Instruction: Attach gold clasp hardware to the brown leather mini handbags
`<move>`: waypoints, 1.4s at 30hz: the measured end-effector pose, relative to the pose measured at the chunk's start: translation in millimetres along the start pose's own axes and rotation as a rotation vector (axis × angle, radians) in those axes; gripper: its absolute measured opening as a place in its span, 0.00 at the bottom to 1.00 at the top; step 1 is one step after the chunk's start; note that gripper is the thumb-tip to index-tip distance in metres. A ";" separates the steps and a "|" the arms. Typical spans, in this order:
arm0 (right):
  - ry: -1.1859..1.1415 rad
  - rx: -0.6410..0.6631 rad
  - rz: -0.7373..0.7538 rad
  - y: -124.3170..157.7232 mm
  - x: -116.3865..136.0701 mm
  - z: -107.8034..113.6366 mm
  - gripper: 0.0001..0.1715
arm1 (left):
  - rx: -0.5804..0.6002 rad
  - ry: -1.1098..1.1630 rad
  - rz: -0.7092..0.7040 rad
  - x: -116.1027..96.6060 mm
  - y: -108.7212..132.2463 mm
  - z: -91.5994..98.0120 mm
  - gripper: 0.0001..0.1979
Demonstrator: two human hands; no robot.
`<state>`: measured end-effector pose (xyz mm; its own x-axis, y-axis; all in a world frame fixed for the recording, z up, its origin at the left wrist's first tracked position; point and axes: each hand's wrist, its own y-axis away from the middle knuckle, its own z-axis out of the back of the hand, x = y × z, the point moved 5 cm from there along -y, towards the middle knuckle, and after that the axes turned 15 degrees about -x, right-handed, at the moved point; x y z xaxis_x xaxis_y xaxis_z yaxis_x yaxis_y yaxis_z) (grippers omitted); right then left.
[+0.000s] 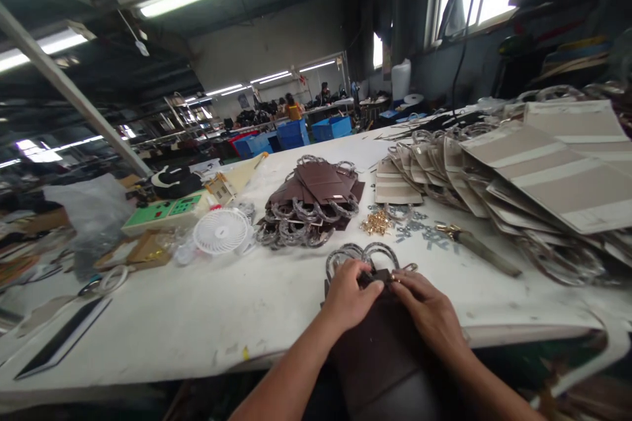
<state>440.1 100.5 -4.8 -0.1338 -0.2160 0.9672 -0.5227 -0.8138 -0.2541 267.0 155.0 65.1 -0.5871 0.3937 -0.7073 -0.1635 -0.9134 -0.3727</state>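
Observation:
A dark brown bag (pixel 380 348) hangs over the table's near edge toward me, its looped handles (pixel 380 251) in clear wrap lying on the tabletop. Near its top edge, my left hand (pixel 348 296) grips the bag beside a short dark tab (pixel 380 274), thumb in front. My right hand (pixel 427 302) is closed at the tab's right side, with a small gold-coloured metal piece (pixel 394 279) at its fingertips. Just beyond the hands lie a heap of small gold-coloured fittings (pixel 376 223) and scattered flat grey metal pieces (pixel 419 230).
More brown bag pieces (pixel 316 187) are stacked ahead. Beige striped bag pieces (pixel 557 164) pile up at right, near a tool with a long handle (pixel 486 253). To the left are a white fan (pixel 221 231), a green-topped machine (pixel 165 210) and a dark flat panel (pixel 64 335).

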 end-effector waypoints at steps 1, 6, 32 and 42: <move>-0.017 0.010 -0.050 -3.9 -4.3 4.4 0.22 | -0.015 -0.065 -0.005 2.7 1.4 -2.0 0.14; 0.011 0.040 -0.111 -12.0 -5.1 16.9 0.24 | -0.004 -0.298 -0.055 2.6 5.9 -9.4 0.21; 0.349 0.094 0.342 9.3 29.7 19.1 0.12 | 0.099 -0.161 0.034 -26.0 12.0 5.4 0.43; 0.482 0.310 0.409 8.7 49.7 13.7 0.15 | 0.033 -0.037 0.051 -31.5 18.7 11.8 0.43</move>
<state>440.5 75.3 41.0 -0.6643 -0.3324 0.6694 -0.0962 -0.8502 -0.5176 273.0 124.3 87.5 -0.6243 0.3431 -0.7018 -0.1587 -0.9354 -0.3161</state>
